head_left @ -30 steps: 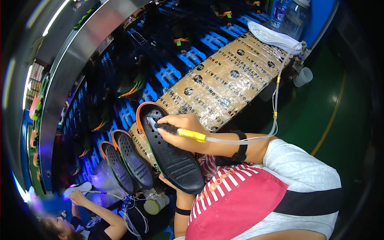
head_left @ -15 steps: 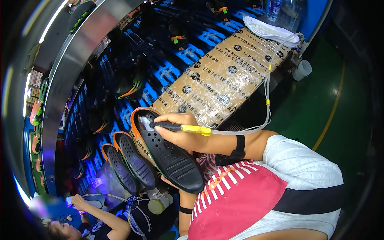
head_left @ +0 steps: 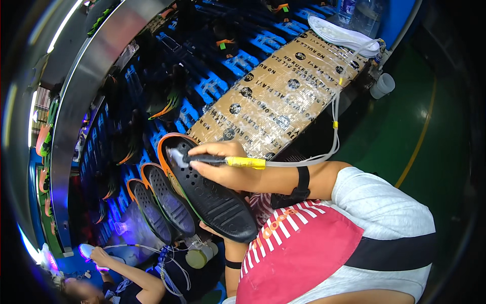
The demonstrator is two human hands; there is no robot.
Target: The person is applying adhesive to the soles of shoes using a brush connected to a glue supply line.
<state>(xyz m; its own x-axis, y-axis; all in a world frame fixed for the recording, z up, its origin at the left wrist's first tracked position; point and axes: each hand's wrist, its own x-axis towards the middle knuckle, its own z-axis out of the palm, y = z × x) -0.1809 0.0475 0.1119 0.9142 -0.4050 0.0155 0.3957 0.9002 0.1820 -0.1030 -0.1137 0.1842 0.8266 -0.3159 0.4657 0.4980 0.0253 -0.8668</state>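
Observation:
A black shoe sole [head_left: 215, 205] with an orange-and-green rim is held tilted before me, its holed end up and to the left. Beneath its lower edge, my left hand [head_left: 211, 229] grips it; most of those fingers are hidden. My right hand [head_left: 223, 163] is closed around a glue brush [head_left: 247, 162] with a black front and a yellow-wrapped handle. White bristles touch the sole's holed end, where a whitish wet patch shows. From the handle, a clear tube [head_left: 304, 164] runs past my right forearm. Left of the held sole are two similar soles [head_left: 170, 202] [head_left: 151, 210].
A cardboard-covered board [head_left: 271, 99] lies ahead, bearing white soles [head_left: 344, 38] at its far end. Beyond it, a blue-slatted conveyor [head_left: 210, 87] carries dark shoes. A white cup [head_left: 382, 86] hangs right. At lower left, a co-worker's hand [head_left: 101, 257] holds a light-coloured shoe part.
The held sole and my right hand with the brush have shifted slightly left. Bristles are still on the holed end. At lower left, the co-worker's shoe part has turned.

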